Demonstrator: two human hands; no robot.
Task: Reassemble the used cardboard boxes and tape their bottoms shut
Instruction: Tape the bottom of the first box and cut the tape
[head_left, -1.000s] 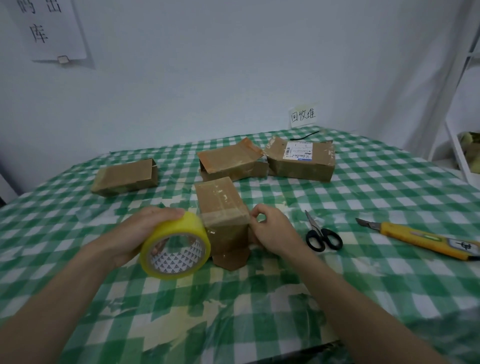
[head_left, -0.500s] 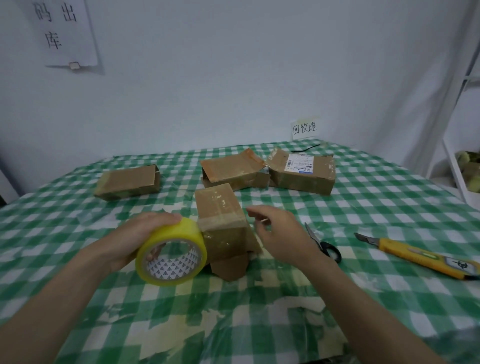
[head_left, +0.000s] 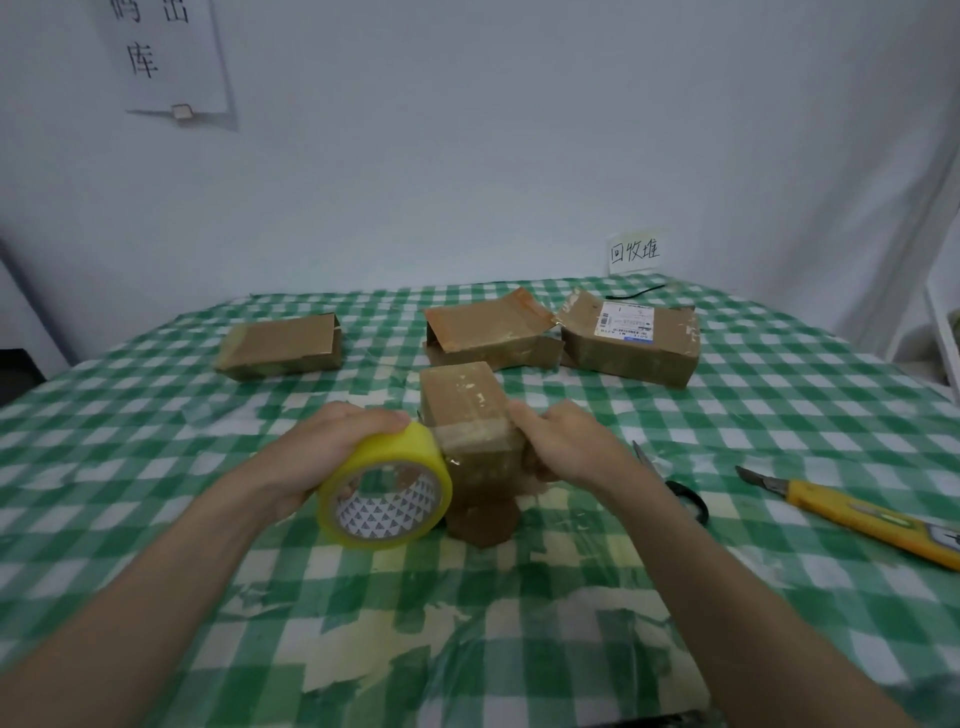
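Note:
A small brown cardboard box (head_left: 462, 402) lies in the middle of the checked table, one end towards me, with a loose flap (head_left: 485, 522) hanging at its near end. My left hand (head_left: 332, 447) grips a yellow tape roll (head_left: 387, 486) pressed against the box's left side; clear tape runs across the box near that end. My right hand (head_left: 563, 444) holds the box's right side, fingers curled round its edge. Three more cardboard boxes lie farther back: one at the left (head_left: 280, 348), one in the middle (head_left: 488, 330), one with a label (head_left: 631, 343).
Scissors (head_left: 675, 488) lie just right of my right hand, partly hidden by my wrist. A yellow utility knife (head_left: 862, 519) lies at the right with its blade out. The green-checked tablecloth (head_left: 156, 467) covers the table. A white shelf frame (head_left: 940, 312) stands at the right edge.
My right hand lifted off the box half a second ago and has come back onto its right side. The tape roll stayed against the left side.

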